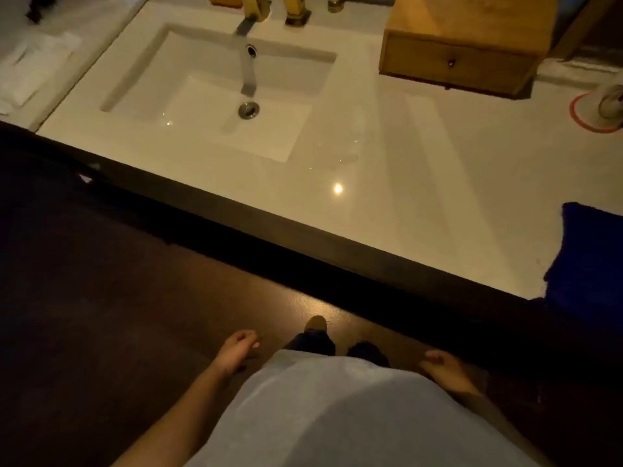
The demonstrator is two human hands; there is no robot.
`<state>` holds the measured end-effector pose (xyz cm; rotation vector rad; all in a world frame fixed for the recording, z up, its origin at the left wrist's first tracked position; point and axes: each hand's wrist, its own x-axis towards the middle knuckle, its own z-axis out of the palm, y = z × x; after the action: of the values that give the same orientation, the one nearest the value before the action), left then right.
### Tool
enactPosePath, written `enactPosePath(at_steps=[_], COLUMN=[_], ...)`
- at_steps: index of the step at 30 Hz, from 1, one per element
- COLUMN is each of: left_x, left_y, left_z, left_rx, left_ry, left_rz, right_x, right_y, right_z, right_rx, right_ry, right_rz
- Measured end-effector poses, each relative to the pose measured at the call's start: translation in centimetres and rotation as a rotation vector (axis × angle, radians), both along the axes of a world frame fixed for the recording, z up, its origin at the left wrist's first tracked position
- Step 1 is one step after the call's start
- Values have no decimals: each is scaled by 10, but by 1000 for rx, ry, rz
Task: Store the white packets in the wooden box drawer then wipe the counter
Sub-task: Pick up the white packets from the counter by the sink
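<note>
A wooden box (472,25) stands at the back right of the white counter (404,170). Its drawer (455,64), with a small dark knob, is closed. A dark blue cloth (588,257) lies at the counter's right front edge, partly cut off by the frame. I see no white packets on the counter. My left hand (237,347) hangs by my side below the counter edge, fingers loosely curled, holding nothing. My right hand (445,364) also hangs low at my right side, relaxed and holding nothing.
A rectangular sink (135,92) with a faucet (247,21) is set in the counter's left half. A white object (612,101) sits on a red ring at the far right. Folded white towels (30,69) lie far left. Dark floor lies below.
</note>
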<state>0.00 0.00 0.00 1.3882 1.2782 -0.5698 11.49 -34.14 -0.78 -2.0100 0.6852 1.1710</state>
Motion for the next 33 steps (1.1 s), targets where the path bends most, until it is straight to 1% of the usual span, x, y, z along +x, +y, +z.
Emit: enactPosePath(at_steps=[4,7,12,17,20,24,27,29,33], left_x=[-27,-57,-117,-169,-191,-225,-252,-267,-285], left_y=[-17,-28,-39,-40,-30,5,39,63,112], left_z=[4,5,-3,-16,-22,-27,-25,-23,-24], left_rx=[54,76,96,133,99,73,76,92,133], left_ry=[-5,2,36,41,16,15,25,29,17], left_rz=[126,249,435,584,664,700,660,636,676], right_x=[15,25,41,29,9,-27,-54,-70,-87], right_y=[-1,8,41,79,101,129,154,173,209], right_z=[-7,-15,-16,-10,-7,-15,-19,-20,-22], right_rx=[23,26,35,43,63,67,53,41,17], right_ry=[19,56,-7,-40,-44,-29,-49,-65,-77], right_rz=[107,229,403,513,524,504,496,497,506])
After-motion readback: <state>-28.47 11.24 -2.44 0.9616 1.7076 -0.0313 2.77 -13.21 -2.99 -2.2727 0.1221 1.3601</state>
